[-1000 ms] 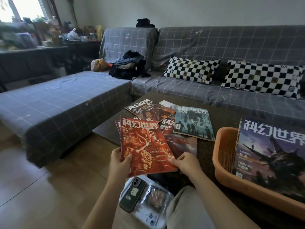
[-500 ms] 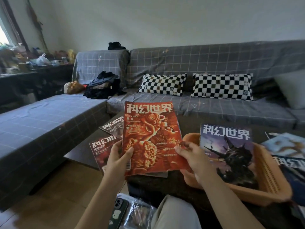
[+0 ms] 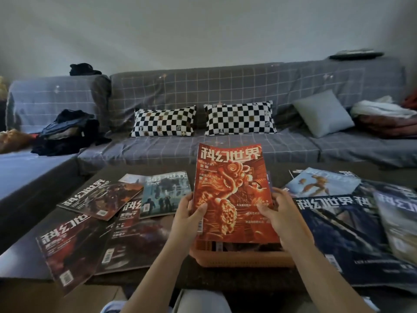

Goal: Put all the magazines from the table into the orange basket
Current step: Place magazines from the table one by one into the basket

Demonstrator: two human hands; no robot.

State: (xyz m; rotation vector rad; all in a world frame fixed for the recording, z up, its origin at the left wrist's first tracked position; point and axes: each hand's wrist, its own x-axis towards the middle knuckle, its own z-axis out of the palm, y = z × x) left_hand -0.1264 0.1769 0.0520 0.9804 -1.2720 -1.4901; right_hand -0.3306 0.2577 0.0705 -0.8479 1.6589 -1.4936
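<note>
red magazine (image 3: pixel 232 195) now over orange basket (image 3: pixel 243 258), dark table (image 3: pixel 178 276)

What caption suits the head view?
Both hands, left hand and right hand, hold a red magazine over the orange basket.

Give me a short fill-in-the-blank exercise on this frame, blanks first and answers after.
1. The red magazine is gripped by ____ hands, the left hand and the right hand.
2. It is held directly above the ____ basket.
3. The two pillows side by side on the sofa have a black-and-white ____ pattern.
4. The teal magazine lies to the ____ of the red one.

Answers: both; orange; checkered; left
</note>
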